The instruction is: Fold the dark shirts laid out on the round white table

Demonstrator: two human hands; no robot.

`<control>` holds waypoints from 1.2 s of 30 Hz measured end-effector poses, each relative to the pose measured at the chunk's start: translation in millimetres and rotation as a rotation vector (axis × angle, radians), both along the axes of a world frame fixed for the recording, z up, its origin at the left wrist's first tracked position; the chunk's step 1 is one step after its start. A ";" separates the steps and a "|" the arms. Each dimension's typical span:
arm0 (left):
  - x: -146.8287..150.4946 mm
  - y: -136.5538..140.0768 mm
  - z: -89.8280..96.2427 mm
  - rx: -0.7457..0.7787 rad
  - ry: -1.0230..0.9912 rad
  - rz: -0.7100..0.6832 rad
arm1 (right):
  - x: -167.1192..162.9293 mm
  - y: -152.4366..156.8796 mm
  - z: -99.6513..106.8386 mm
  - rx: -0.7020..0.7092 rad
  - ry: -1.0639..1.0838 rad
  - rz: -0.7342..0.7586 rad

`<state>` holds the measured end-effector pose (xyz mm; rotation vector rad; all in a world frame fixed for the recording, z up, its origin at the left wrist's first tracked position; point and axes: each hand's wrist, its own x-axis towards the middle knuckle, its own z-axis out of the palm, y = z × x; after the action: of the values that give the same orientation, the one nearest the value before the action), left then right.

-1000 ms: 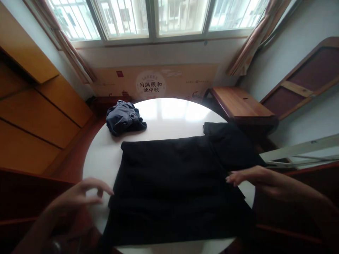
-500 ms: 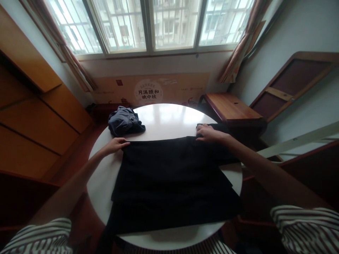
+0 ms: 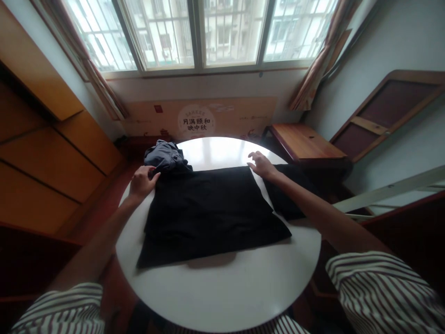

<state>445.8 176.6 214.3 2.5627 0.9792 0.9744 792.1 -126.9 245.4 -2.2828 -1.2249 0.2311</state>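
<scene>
A black garment (image 3: 208, 208) of a kind I cannot make out lies spread over the white round table (image 3: 243, 287). My left hand (image 3: 142, 181) pinches its far left corner, close to a crumpled dark grey cloth (image 3: 165, 154). By the garment's far right corner, my right hand (image 3: 262, 165) is raised a little, fingers apart and holding nothing. Another black cloth piece (image 3: 287, 195) rests on the table to the right, partly hidden under my right forearm.
Behind the table, a printed banner (image 3: 229, 116) runs beneath the barred window (image 3: 225, 35). A wooden side table (image 3: 306, 141) stands at the back right, near a leaning wooden frame (image 3: 385, 106). Orange cabinets (image 3: 45, 153) line the left side.
The black garment has shifted away from me and off the near table edge, its far edge now against the grey cloth. My right hand has let go and lifted slightly.
</scene>
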 end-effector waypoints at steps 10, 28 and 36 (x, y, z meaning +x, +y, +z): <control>-75.5 -195.1 -29.5 0.146 0.224 -0.727 | -45.4 -79.3 -29.2 -0.171 0.182 -0.013; 143.2 -304.8 -8.8 0.264 0.589 -0.783 | -11.8 -0.2 -18.7 -0.014 0.739 -0.286; 163.9 -298.4 -30.5 0.417 0.575 -0.790 | 10.1 23.9 -38.6 0.093 0.633 -0.350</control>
<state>609.8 -121.8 183.8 3.2065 -0.2442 0.2262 802.3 -103.0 206.8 -2.0567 -0.4977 0.6834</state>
